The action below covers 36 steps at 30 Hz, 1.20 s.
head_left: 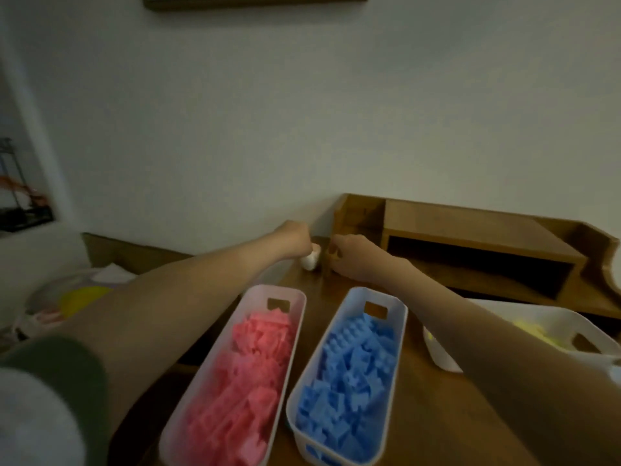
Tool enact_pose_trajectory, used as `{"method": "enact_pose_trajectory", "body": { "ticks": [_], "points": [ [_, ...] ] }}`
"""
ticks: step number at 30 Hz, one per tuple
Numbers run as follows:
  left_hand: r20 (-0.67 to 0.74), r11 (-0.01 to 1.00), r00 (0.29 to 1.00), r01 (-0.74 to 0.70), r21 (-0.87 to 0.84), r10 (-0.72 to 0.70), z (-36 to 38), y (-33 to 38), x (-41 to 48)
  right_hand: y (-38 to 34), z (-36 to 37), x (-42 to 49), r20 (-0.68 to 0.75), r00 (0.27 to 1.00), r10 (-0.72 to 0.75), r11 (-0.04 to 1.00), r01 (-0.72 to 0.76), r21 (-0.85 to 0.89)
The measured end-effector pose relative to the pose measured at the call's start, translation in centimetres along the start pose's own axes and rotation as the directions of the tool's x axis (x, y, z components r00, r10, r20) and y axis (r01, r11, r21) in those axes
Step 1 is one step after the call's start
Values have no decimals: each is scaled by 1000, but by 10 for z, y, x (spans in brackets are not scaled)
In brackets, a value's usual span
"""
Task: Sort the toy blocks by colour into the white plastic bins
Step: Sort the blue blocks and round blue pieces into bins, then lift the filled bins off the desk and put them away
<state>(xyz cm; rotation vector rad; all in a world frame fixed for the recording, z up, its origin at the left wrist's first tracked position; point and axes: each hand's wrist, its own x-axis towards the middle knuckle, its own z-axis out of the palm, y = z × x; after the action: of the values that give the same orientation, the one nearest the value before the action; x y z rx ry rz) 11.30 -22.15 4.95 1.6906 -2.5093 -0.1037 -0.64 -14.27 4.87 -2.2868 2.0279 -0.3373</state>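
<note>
Toy blocks are seen in three white bins on the counter (420, 398). Pink blocks (248, 371) are piled in the left bin (257, 297). Blue blocks (349, 381) are piled in the middle bin (356, 297), just beside it. Yellow blocks (534, 327) are kept in the right bin (441, 359), which is partly hidden by the right arm. Only one colour can be seen in each bin.

No loose blocks are seen on the counter, so the sorting is judged to be almost done, or done.

Both arms are stretched past the bins to the far end of the counter, by the wall. A small white thing (309, 261) is gripped by the curled fingers of the left hand (295, 243). Whether it is a block cannot be told, as it is blurred. The right hand (353, 257) is curled at the corner of the wooden shelf (470, 237). Whether anything is held in it cannot be told.

If the white thing is a block, a bin for it must be picked.
</note>
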Motion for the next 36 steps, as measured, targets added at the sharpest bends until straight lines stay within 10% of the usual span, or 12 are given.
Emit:
{"method": "enact_pose_trajectory", "body": {
  "ticks": [5,20,28,36],
  "points": [
    [239,997,969,-58,-41,66,34,-1,36,14,21,27,40,999,-8,997,5,78],
    [34,908,997,79,-411,-71,34,-1,3,28,22,16,-196,970,142,982,-113,149],
    [-71,903,973,-228,-365,218,9,28,-4,42,10,0,-229,941,251,948,-192,253],
    [-73,920,969,-246,-304,235,38,54,45,57,26,7,-182,950,255,932,-192,306]
  ]
}}
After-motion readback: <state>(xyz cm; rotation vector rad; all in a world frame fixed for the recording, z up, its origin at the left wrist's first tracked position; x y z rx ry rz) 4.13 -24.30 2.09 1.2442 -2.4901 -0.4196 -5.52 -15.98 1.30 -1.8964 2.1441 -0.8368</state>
